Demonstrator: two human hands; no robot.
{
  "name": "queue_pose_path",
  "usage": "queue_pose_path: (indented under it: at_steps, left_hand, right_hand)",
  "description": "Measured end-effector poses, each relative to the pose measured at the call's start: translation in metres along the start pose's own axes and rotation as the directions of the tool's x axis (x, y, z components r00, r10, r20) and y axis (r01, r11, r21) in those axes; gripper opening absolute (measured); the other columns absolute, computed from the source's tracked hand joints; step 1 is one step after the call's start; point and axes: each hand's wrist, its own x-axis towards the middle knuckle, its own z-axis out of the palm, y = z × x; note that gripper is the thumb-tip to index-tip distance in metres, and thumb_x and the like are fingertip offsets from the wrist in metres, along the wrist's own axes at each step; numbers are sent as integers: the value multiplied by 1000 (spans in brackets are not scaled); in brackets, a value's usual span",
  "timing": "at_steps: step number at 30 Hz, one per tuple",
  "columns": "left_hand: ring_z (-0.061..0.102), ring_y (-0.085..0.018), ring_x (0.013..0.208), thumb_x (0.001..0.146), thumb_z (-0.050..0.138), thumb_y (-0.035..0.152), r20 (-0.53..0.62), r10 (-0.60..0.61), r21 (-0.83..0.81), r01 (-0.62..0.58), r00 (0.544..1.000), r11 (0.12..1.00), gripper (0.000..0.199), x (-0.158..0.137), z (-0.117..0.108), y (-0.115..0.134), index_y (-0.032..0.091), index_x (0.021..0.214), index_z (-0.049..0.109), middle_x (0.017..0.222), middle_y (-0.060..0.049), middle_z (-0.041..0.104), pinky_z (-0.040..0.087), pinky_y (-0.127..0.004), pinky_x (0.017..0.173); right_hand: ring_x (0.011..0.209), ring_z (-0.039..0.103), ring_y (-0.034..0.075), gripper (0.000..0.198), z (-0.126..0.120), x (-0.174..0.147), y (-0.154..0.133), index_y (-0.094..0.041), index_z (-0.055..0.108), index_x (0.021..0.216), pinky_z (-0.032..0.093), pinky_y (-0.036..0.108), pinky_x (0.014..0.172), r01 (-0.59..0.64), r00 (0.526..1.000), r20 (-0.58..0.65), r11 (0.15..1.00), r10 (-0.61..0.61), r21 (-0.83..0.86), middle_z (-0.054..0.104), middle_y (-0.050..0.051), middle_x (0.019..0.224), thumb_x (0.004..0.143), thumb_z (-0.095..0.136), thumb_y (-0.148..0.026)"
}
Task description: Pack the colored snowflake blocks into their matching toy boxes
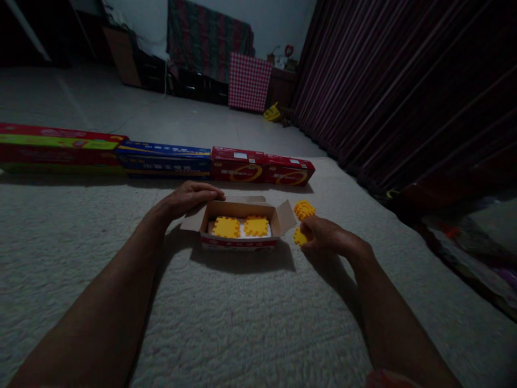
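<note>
An open cardboard box (pixel 238 245) with its flaps folded out stands in front of me. Two yellow notched plastic tiles (pixel 226 227) show side by side inside it; whether more lie beneath is hidden. My left hand (pixel 193 197) rests at the box's back left corner, fingers stretched out along the edge and holding nothing. To the right of the box, my right hand (pixel 323 235) pinches a yellow notched tile (pixel 299 236) near the cloth. Just behind that hand sits a small pile of yellow tiles (pixel 304 209).
A row of closed boxes lies behind: a long red and green box (pixel 60 148), a blue box (pixel 165 160) and red boxes (pixel 262 166). A quilted pale cloth (pixel 242 323) covers the surface. Dark curtains (pixel 363 81) hang at the right.
</note>
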Motion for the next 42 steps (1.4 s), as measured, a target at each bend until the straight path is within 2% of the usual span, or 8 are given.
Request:
queue_pose_path:
  at_steps: [4, 8, 11, 14, 19, 28, 33, 42]
  left_hand:
    - [72, -28, 100, 68, 82, 43, 2, -3, -34, 3, 1000, 999, 24, 1, -1, -4, 23, 81, 85, 97, -9, 82, 57, -38, 89]
    - [72, -28, 101, 68, 83, 43, 15, 7, -27, -6, 1000, 1000, 24, 3, -1, -7, 23, 81, 85, 96, -9, 82, 56, -39, 91]
    - [72, -28, 99, 69, 82, 43, 25, 20, -38, -20, 999, 999, 24, 4, -2, -10, 24, 82, 85, 97, -9, 82, 56, -40, 91]
    - [72, -26, 96, 71, 81, 43, 37, 37, -51, -35, 999, 998, 25, 5, -2, -11, 22, 84, 85, 98, -10, 82, 54, -39, 92]
    - [71, -25, 97, 70, 82, 43, 51, 48, -39, -47, 998, 998, 25, 4, -2, -8, 22, 83, 85, 97, -8, 82, 53, -38, 92]
    - [72, -27, 93, 72, 81, 44, 31, 29, 12, -29, 999, 1000, 26, 2, -3, -7, 22, 85, 85, 93, -9, 82, 57, -37, 78]
    - [73, -26, 96, 69, 84, 45, 37, 46, -35, -44, 998, 998, 27, 4, -3, -9, 22, 84, 85, 97, -9, 82, 56, -38, 89]
    - [72, -27, 98, 69, 82, 44, 24, 4, -13, -4, 1000, 1000, 25, 4, -3, -9, 23, 84, 85, 98, -8, 82, 56, -37, 88]
  right_hand:
    - [83, 66, 27, 30, -37, -7, -3, -24, 66, 91, 53, 40, 70, 45, 989, -138, 999, -44, 1, 70, 10, 96, 71, 80, -41]
    - [97, 66, 30, 31, -68, -16, -53, -25, 65, 102, 54, 44, 81, 297, 872, -417, 954, -257, 33, 69, 12, 109, 81, 73, -46]
    - [101, 65, 29, 28, -61, -11, -99, -24, 64, 104, 53, 43, 88, 487, 816, -352, 874, -458, -9, 69, 9, 109, 83, 74, -38]
    - [102, 64, 27, 27, -40, 2, -124, -22, 63, 105, 51, 42, 89, 531, 824, -209, 846, -527, -42, 69, 9, 108, 83, 76, -31]
    - [102, 63, 29, 24, -19, 15, -117, -23, 64, 102, 46, 44, 91, 466, 865, -135, 873, -483, -143, 69, 9, 106, 84, 78, -29]
    - [104, 61, 29, 29, -17, 15, -112, -24, 64, 105, 43, 45, 95, 436, 886, -102, 888, -452, -149, 69, 8, 109, 84, 80, -33]
    - [101, 61, 28, 22, -20, 15, -110, -23, 62, 98, 46, 43, 90, 431, 889, -102, 892, -446, -141, 66, 8, 108, 83, 78, -29]
    - [106, 64, 28, 15, -40, 9, -97, -22, 66, 105, 47, 44, 94, 520, 805, -294, 851, -515, -69, 71, 10, 108, 92, 59, -21]
